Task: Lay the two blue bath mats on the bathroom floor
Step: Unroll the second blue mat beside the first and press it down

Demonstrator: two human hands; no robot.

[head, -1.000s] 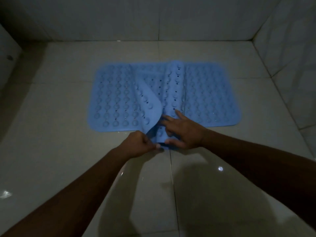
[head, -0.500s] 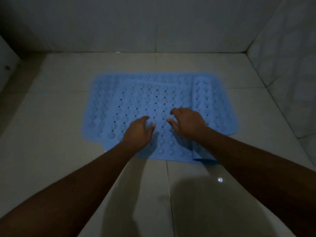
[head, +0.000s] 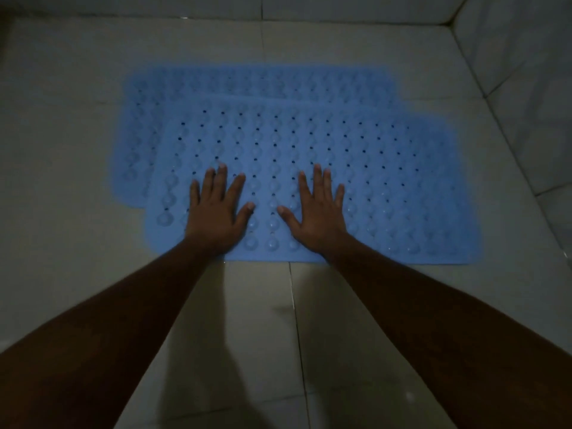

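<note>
Two blue bath mats lie on the tiled bathroom floor, one overlapping the other. The upper mat is spread flat, studded with round bumps and small holes, its near edge toward me. The lower mat shows only along the far and left sides from under it. My left hand presses flat on the upper mat with fingers spread. My right hand presses flat beside it, fingers spread too. Neither hand grips anything.
Pale floor tiles surround the mats, with a grout line running toward me. A tiled wall rises at the right and another along the back. The room is dim.
The upper mat, folded and curled a second ago, has been unrolled to the right and now lies flat. Both hands went from pinching its edge to pressing on it with spread fingers.
</note>
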